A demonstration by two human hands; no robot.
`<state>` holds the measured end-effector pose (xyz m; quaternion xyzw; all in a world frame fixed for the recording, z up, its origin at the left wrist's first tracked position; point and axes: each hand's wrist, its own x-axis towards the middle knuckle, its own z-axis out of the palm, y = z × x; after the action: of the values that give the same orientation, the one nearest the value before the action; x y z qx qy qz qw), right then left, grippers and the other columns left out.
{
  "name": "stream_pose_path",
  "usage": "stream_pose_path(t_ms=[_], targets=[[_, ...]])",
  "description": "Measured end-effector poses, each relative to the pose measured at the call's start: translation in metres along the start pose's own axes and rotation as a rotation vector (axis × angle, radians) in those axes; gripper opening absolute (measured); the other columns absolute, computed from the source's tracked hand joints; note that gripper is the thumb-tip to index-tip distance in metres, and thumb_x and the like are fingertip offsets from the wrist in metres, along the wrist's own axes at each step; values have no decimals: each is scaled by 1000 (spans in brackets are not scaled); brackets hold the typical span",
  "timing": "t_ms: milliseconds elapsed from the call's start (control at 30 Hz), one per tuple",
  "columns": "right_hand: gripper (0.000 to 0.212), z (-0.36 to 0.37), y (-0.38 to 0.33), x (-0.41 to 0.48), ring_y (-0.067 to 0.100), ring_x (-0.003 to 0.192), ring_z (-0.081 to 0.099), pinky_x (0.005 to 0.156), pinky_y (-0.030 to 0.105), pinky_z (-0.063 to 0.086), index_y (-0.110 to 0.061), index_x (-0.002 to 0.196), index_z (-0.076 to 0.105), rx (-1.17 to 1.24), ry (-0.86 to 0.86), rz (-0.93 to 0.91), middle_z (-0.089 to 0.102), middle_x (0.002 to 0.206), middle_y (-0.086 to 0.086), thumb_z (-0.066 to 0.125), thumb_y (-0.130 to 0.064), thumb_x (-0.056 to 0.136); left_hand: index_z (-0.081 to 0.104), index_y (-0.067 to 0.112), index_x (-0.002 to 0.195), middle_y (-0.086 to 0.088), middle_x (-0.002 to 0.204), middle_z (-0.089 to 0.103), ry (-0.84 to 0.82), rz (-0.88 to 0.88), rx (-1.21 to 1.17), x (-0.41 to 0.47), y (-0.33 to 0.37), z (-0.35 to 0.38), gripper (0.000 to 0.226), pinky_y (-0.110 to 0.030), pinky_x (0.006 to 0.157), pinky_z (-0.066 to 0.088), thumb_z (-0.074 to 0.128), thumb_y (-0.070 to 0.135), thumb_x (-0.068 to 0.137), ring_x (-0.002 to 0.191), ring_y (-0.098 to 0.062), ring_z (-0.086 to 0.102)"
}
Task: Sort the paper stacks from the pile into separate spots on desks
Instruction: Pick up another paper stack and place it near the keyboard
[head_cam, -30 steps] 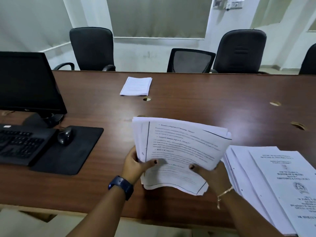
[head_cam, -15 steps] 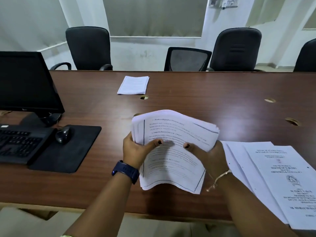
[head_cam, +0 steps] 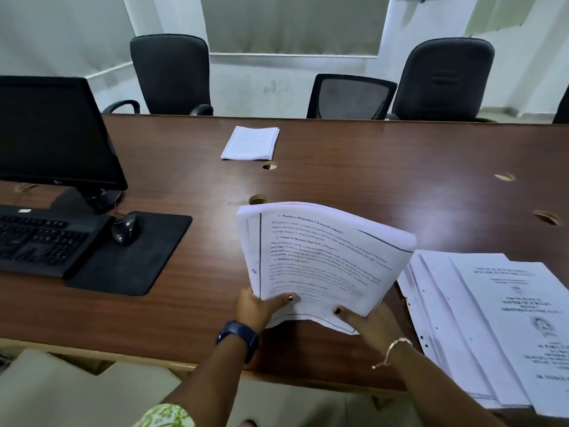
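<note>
A thick stack of printed papers [head_cam: 323,257] is held up off the brown desk [head_cam: 385,186], its far end curling upward. My left hand [head_cam: 255,306] grips its near left corner, thumb on top. My right hand [head_cam: 366,318] holds the near right edge, thumb on the page. The remaining pile of papers [head_cam: 492,328] lies fanned on the desk to the right, title page upside down to me. A small sorted stack [head_cam: 251,143] lies flat at the far middle of the desk.
A black monitor [head_cam: 52,131], keyboard [head_cam: 40,238], mouse [head_cam: 124,228] and mouse pad [head_cam: 129,260] fill the left side. Black chairs [head_cam: 171,72] stand behind the desk. Round cable holes [head_cam: 269,165] dot the desk top.
Both hands have slid from mid-sheet back to the near edge of the held stack. The sheets have been squared together and the stack now stands more upright.
</note>
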<state>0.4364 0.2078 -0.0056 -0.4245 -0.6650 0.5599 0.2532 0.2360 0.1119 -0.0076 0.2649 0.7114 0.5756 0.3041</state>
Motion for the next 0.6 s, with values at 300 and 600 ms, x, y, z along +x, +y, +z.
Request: stream_pose_path(t_ms=[300,600], targets=[[43,20,6,33,18,93,66,83,31,52,-17,109,68,-138,-113,225,72,103,2,79,-29,70,68,18,74,4,81,67,-142,-357,283,25,-27,-28,32,-4,38,42,89,25,51,59,-1,58],[64,99,0,85,22,91,58,83,31,49,-7,116,47,-299,-133,444,64,117,10,83,-19,65,34,14,126,-10,123,58,-164,-441,602,68,-27,-82,92,-40,90,51,87,25,51,110,-30,56]])
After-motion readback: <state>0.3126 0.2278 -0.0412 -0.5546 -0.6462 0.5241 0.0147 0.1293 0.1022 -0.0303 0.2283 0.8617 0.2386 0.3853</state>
